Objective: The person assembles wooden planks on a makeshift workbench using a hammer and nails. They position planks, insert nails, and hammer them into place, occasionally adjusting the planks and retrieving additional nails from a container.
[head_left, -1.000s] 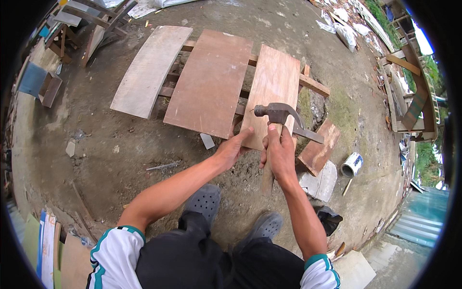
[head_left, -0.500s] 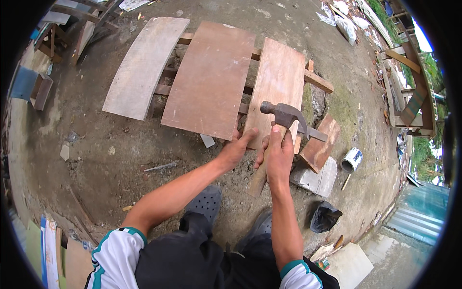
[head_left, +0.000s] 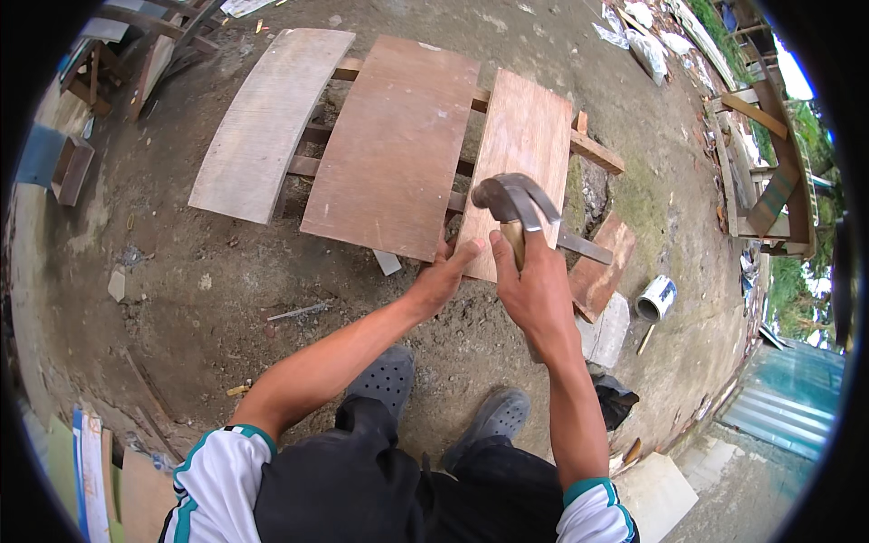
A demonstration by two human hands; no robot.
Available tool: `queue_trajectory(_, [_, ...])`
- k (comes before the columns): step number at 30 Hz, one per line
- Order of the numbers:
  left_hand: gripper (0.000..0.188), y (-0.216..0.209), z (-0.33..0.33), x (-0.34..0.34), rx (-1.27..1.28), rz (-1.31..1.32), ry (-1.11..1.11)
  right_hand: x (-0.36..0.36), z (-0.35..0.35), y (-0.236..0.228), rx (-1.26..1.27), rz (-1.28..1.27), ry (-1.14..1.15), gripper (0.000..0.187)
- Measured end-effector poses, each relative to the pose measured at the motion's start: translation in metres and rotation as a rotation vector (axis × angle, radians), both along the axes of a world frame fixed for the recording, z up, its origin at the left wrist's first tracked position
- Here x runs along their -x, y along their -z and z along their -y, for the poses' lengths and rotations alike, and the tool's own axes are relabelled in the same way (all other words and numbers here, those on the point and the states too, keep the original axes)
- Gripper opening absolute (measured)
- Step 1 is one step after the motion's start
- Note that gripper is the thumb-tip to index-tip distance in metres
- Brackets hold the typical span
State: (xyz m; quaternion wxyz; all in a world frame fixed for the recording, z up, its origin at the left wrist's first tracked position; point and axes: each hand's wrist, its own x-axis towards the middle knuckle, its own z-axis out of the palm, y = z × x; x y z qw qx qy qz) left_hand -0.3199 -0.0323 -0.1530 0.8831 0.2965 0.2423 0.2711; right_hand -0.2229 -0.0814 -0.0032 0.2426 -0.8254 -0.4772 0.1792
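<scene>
My right hand (head_left: 539, 294) is wrapped round the wooden handle of a claw hammer (head_left: 509, 201). The hammer's head hovers over the lower part of a narrow light plywood panel (head_left: 527, 118). With its thumb on top, my left hand (head_left: 442, 279) grips that panel's near left corner; its other fingers are partly hidden. Beside it lies a wider reddish-brown plywood panel (head_left: 391, 145), and farther left a pale, greyish panel (head_left: 272, 127). All three rest across wooden battens (head_left: 597, 152), whose ends stick out on the right.
A short brown board (head_left: 603, 267) leans by a pale concrete block (head_left: 605, 335) at the right. Near them are an overturned paint can (head_left: 655, 299) and a black plastic container (head_left: 615, 403). A wooden frame (head_left: 769, 172) stands far right; timber pieces (head_left: 172, 36) lie far left.
My right hand has shifted slightly right and turned the hammer, so its claw now points toward the lower right. My left hand keeps its grip on the panel's corner.
</scene>
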Motion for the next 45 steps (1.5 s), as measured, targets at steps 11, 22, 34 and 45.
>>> queue_trajectory(11, [0.076,-0.009,-0.001,-0.001,-0.003,-0.079,0.04,0.008,0.003,-0.023,-0.135,0.003,0.064,0.043])
queue_trajectory(22, [0.089,0.006,0.0,-0.004,-0.036,-0.106,-0.013,0.004,0.004,-0.025,-0.234,0.051,0.104,0.041])
queue_trajectory(34, [0.079,0.007,-0.005,-0.003,-0.111,-0.072,-0.026,-0.005,0.011,0.007,-0.174,-0.109,0.159,0.044])
queue_trajectory(45, [0.082,0.022,-0.002,-0.005,-0.103,-0.152,-0.026,0.001,0.014,0.002,-0.339,0.112,0.073,0.039])
